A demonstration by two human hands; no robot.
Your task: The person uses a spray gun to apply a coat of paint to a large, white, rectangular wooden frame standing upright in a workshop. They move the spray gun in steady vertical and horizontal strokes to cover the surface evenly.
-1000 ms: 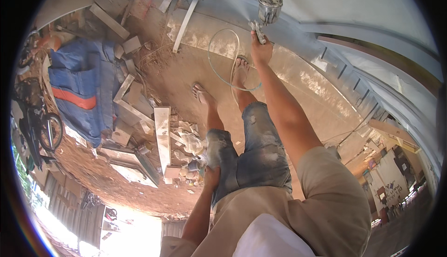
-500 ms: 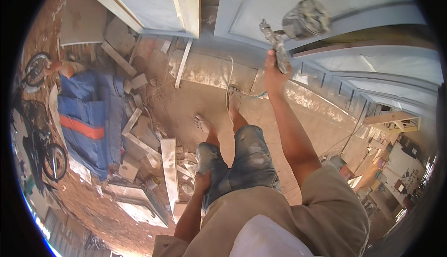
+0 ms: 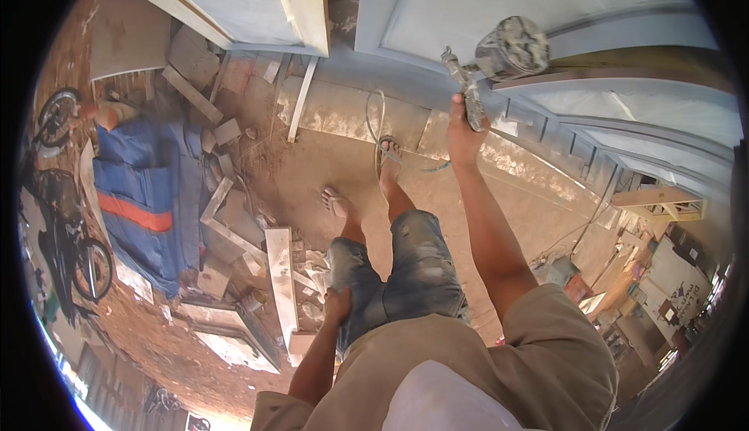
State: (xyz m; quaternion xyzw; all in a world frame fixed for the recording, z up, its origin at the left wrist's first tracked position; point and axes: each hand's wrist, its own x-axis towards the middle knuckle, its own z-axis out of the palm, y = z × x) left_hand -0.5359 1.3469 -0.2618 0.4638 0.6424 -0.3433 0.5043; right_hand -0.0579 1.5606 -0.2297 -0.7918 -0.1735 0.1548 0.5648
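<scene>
My right hand is closed around the handle of a paint spray gun, which is crusted with grey paint. Its round cup sticks out to the right, also caked with paint. Beyond the gun stands a grey-blue framed panel; the gun is held up in front of its lower edge. A thin hose loops by my foot and runs toward my right hand, its join with the gun hidden. Against the thigh of my denim shorts, my left hand looks closed, its fingers partly hidden.
More framed panels lean at the right and upper left. A low concrete ledge runs before my feet. To my left lie wood offcuts, a blue tarp and a motorcycle; a wooden frame stands right.
My right hand and the spray gun have come slightly nearer to me. The hose loop has swung a little left. My left hand stays at my thigh.
</scene>
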